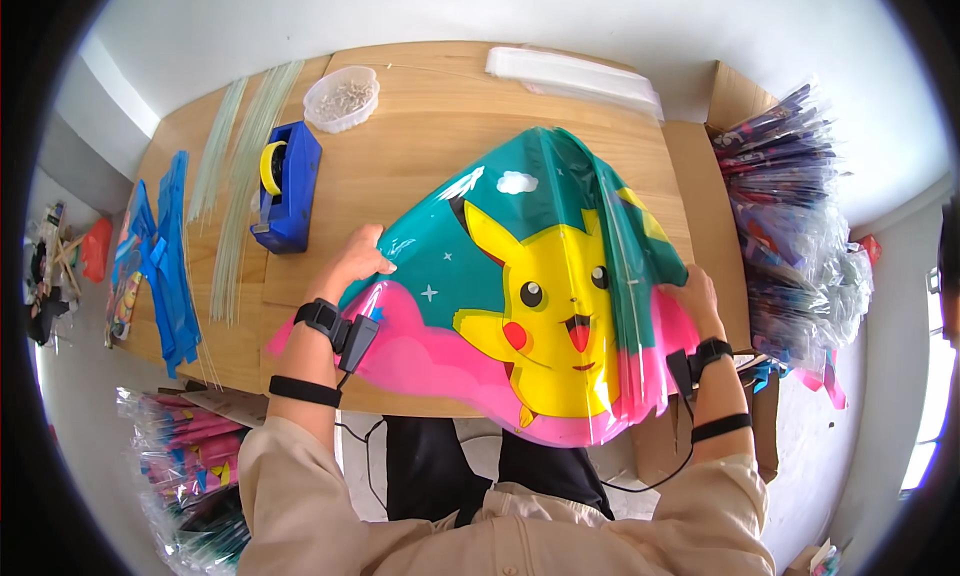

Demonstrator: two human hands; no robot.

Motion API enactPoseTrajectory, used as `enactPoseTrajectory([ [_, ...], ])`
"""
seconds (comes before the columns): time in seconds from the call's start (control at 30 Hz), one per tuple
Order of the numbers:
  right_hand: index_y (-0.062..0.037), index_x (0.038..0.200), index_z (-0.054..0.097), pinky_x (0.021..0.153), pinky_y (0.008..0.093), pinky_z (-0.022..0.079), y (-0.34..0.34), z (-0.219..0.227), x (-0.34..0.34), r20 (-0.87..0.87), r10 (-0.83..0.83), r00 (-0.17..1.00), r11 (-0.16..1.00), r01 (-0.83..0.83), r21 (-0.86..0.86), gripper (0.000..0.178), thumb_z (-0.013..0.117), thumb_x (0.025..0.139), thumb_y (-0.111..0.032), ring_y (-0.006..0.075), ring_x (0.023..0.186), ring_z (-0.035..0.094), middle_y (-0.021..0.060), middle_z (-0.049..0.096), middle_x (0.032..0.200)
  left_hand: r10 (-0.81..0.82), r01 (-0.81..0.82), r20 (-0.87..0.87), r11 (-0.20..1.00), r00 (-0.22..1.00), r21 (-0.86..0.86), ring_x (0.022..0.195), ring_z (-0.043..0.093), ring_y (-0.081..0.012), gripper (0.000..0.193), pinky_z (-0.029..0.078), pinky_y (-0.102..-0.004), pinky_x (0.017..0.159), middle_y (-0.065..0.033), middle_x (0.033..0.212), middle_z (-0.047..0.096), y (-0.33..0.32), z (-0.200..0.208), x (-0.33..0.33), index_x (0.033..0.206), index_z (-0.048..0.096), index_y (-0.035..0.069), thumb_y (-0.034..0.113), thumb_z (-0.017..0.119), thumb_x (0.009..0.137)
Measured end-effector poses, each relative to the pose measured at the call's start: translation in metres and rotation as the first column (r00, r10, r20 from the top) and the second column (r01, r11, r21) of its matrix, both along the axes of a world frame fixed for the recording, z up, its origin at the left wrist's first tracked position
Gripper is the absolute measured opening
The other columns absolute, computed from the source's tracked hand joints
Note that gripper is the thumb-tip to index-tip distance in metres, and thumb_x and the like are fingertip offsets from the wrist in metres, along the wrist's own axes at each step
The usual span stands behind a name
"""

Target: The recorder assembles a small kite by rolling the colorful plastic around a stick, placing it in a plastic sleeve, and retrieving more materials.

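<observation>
A glossy plastic kite (545,306), green above and pink below with a large yellow cartoon animal, spreads over the near part of the table. Its top comes to a rounded peak, and the right side is gathered in lengthwise folds. My left hand (362,258) pinches the kite's left edge, thumb on the upper side. At the opposite edge, my right hand (695,298) is closed on the folded film, its fingertips partly hidden. The kite's lower rim hangs past the table's front edge, above my lap.
On the wooden table (410,126) are a blue tape dispenser (298,191), a clear bowl (313,108) of small pieces, thin pale rods (245,196), blue plastic strips (175,286) and a white bundle (575,81). Wrapped packages (790,211) stack at right; more packages (190,456) lie lower left.
</observation>
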State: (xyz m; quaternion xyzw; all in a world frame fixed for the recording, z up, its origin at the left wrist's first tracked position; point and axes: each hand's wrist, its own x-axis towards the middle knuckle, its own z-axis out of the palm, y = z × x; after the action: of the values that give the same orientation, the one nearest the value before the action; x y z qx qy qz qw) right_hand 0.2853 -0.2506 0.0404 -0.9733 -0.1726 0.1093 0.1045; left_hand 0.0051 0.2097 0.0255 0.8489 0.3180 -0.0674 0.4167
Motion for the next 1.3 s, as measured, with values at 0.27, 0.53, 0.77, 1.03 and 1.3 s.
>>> enactPoseTrajectory([
  [0.27, -0.0008, 0.092, 0.062, 0.078, 0.0466, 0.047, -0.002, 0.014, -0.039, 0.039, -0.112, 0.993, 0.992, 0.115, -0.061, 0.044, 0.076, 0.068, -0.034, 0.0401, 0.095, 0.06, 0.0219, 0.064, 0.095, 0.011, 0.041, -0.165, 0.95, 0.986, 0.308, 0.087, 0.064, -0.0346, 0.043, 0.05, -0.0411, 0.074, -0.0215, 0.09, 0.065, 0.004, 0.01, 0.017, 0.091, 0.061, 0.0, 0.016, 0.081, 0.056],
  [0.53, -0.0013, 0.099, 0.057, 0.082, 0.0485, 0.046, 0.001, 0.015, -0.037, 0.065, -0.127, 0.99, 0.985, 0.134, -0.113, 0.046, 0.077, 0.068, -0.028, 0.0405, 0.104, 0.055, 0.0219, 0.06, 0.106, -0.063, -0.013, 0.114, 0.823, 0.991, 0.567, 0.093, 0.058, -0.0385, 0.044, 0.047, -0.0443, 0.078, -0.0187, 0.094, 0.062, -0.016, 0.005, -0.009, 0.095, 0.057, 0.002, 0.019, 0.079, 0.061],
  [0.77, -0.0024, 0.13, 0.043, 0.1, 0.0474, 0.034, 0.028, 0.015, -0.069, 0.548, 0.181, 0.817, 0.973, -0.228, 0.019, 0.07, 0.075, 0.069, -0.014, 0.0395, 0.123, 0.039, 0.0217, 0.042, 0.132, -0.113, -0.563, 0.671, 0.453, 0.733, 0.691, 0.103, 0.05, -0.0351, 0.047, 0.041, -0.0434, 0.09, -0.0169, 0.102, 0.057, 0.007, 0.042, -0.074, 0.109, 0.051, 0.003, 0.007, 0.073, 0.067],
  [1.03, -0.0037, 0.121, 0.052, 0.104, 0.0487, 0.03, 0.216, -0.011, -0.209, 0.392, 0.578, 0.716, 0.622, -0.697, 0.357, 0.065, 0.08, 0.066, -0.023, 0.0407, 0.125, 0.036, 0.0205, 0.039, 0.134, 0.369, -0.504, 0.343, 0.65, 0.864, 0.569, 0.105, 0.058, -0.038, 0.084, 0.048, -0.0444, 0.086, -0.0275, 0.117, 0.056, 0.068, 0.044, -0.086, 0.127, 0.041, -0.006, 0.035, 0.079, 0.065],
  [1.3, -0.0101, 0.14, 0.036, 0.111, 0.0559, 0.008, 0.274, -0.035, -0.279, 0.273, 0.708, 0.652, 0.637, -0.756, 0.152, 0.079, 0.057, 0.08, -0.057, 0.0352, 0.138, 0.02, 0.0196, 0.025, 0.147, 0.339, -0.549, 0.433, 0.573, 0.835, 0.609, 0.085, 0.063, -0.0381, 0.06, 0.052, -0.044, 0.075, -0.0225, 0.086, 0.063, 0.07, 0.034, -0.076, 0.107, 0.052, -0.006, 0.02, 0.079, 0.061],
])
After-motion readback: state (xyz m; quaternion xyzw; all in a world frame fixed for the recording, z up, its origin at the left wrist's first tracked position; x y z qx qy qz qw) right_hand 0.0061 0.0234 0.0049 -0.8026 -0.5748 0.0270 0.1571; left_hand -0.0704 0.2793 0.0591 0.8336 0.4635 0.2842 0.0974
